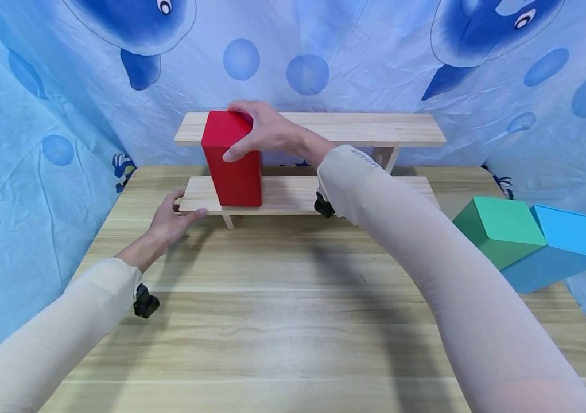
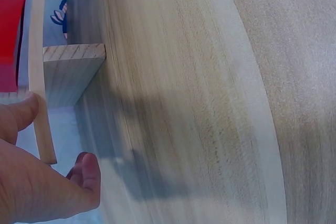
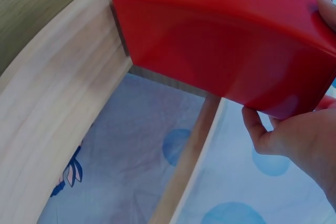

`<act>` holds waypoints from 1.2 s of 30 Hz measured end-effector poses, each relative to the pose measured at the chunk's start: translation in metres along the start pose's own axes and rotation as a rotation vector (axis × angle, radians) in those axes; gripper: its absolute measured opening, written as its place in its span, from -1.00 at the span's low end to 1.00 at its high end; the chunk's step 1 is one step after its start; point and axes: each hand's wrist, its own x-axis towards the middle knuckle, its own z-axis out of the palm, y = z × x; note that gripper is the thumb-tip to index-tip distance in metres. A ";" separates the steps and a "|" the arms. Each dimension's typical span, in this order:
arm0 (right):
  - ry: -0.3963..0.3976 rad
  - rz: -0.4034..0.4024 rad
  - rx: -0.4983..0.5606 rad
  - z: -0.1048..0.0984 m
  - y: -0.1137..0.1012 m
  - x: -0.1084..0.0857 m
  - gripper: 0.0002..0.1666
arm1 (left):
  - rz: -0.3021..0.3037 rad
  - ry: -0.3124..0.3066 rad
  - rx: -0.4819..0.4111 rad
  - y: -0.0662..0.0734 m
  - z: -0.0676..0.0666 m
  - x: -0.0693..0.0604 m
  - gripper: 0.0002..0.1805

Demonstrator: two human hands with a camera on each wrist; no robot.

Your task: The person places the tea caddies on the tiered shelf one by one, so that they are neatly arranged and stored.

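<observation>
A tall red box (image 1: 236, 178) stands upright on the lower board (image 1: 293, 195) of a two-tier wooden shelf, near its left end. From above, my right hand (image 1: 274, 131) grips the top of the box, thumb on its near face and fingers over the far side. In the right wrist view, the box (image 3: 210, 40) shows a thin dark gap by its base at the board. My left hand (image 1: 167, 222) holds the left end of the lower board, its thumb (image 2: 25, 111) on the upper side and curled fingers (image 2: 86, 174) by the underside.
The shelf's upper board (image 1: 375, 127) runs behind the box. On the right side of the wooden table (image 1: 272, 332), a green box (image 1: 509, 223) and a blue box (image 1: 571, 235) stand side by side. A blue curtain (image 1: 272, 34) with whale prints surrounds the table.
</observation>
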 end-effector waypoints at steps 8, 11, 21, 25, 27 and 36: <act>-0.025 0.027 0.000 0.008 0.003 0.009 -0.10 | -0.006 -0.012 0.006 0.000 -0.001 -0.001 -0.05; -0.035 0.046 0.008 0.010 0.001 0.011 -0.11 | -0.008 -0.008 0.006 0.001 -0.001 -0.001 -0.05; -0.093 0.067 0.041 0.014 -0.002 0.020 -0.15 | -0.015 -0.006 -0.011 0.001 0.000 0.000 -0.06; -0.101 0.066 0.034 0.015 -0.002 0.020 -0.15 | -0.013 -0.004 -0.011 0.000 0.000 0.000 -0.07; -0.105 0.069 0.036 0.015 -0.002 0.020 -0.14 | -0.012 -0.004 -0.011 0.000 0.000 0.000 -0.07; -0.103 0.138 -0.105 0.010 -0.006 0.015 0.21 | -0.014 -0.002 -0.011 0.002 0.000 0.000 -0.06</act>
